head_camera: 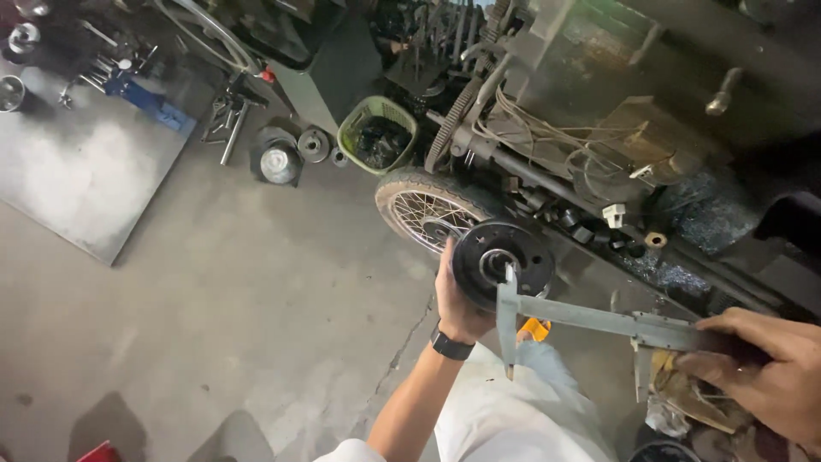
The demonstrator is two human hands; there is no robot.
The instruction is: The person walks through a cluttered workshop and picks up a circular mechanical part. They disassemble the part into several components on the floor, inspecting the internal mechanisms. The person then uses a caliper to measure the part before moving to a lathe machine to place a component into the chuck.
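Note:
My left hand (pixel 459 301) grips a round black metal disc (pixel 503 261), like a pulley or hub, with a shiny bore at its middle. A black watch sits on that wrist. My right hand (pixel 764 370) holds a steel vernier caliper (pixel 599 322) by its beam and slider. The caliper's fixed jaw lies across the disc's bore. Its lower jaws point down over my white trousers.
A spoked wheel with tyre (pixel 425 208) lies on the concrete floor beside a large dark lathe (pixel 616 111). A green basket (pixel 377 134) of dark scrap stands behind it. Metal parts (pixel 280 159) and a steel sheet (pixel 81 167) lie at the left.

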